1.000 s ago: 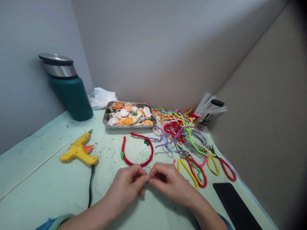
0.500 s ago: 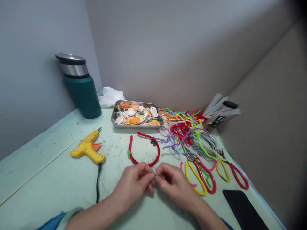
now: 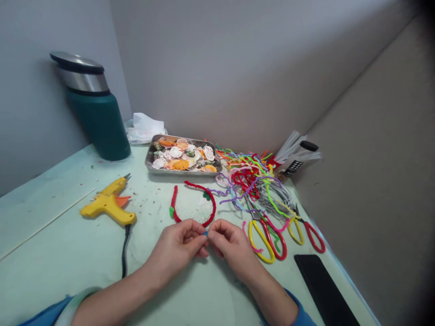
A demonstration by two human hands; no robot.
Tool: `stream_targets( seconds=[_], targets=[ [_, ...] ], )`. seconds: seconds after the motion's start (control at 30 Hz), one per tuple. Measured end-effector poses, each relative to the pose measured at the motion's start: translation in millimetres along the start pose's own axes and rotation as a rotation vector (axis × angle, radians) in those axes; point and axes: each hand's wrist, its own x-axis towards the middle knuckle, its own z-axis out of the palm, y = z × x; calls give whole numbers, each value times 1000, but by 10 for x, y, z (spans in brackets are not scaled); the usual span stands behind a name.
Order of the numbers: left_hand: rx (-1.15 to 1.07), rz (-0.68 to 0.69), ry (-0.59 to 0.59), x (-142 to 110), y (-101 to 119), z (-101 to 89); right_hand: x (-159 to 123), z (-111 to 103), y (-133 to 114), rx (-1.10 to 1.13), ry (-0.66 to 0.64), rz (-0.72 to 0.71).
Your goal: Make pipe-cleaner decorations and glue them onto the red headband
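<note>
My left hand [image 3: 183,240] and my right hand [image 3: 227,242] meet at the fingertips above the table. Between their pinched thumbs and forefingers shows a small blue piece [image 3: 205,233], mostly covered by the fingers; its kind is too small to make out. Just beyond lies a headband [image 3: 213,203] wrapped in red pipe cleaner, its curve partly behind my hands. A green bit [image 3: 171,212] sits on its left arm, and a darker green curl [image 3: 206,195] is at its right side.
A yellow glue gun [image 3: 108,201] with a black cord lies left, near a thin stick [image 3: 47,225]. Behind are a teal bottle [image 3: 98,124] and a metal tray [image 3: 183,173] of seashells. Pipe cleaners [image 3: 249,179], scissors [image 3: 261,240], other scissors [image 3: 314,237] and a black slab [image 3: 322,285] are right.
The camera view has swung right and back left. My fingers have shifted on the small blue piece, which shows more plainly now between the fingertips. The headband has stayed on the table.
</note>
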Motion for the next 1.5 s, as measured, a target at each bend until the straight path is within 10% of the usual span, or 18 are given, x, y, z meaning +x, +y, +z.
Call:
stream_targets(
  seconds=[0.4,1.5],
  targets=[
    [-78,-53,-3,59,-61,-26,-76,-118,-7,-793,-7,-613],
    [6,-24,35,49,-35,-36,-64,-120,23,-783,42,-580]
  ],
)
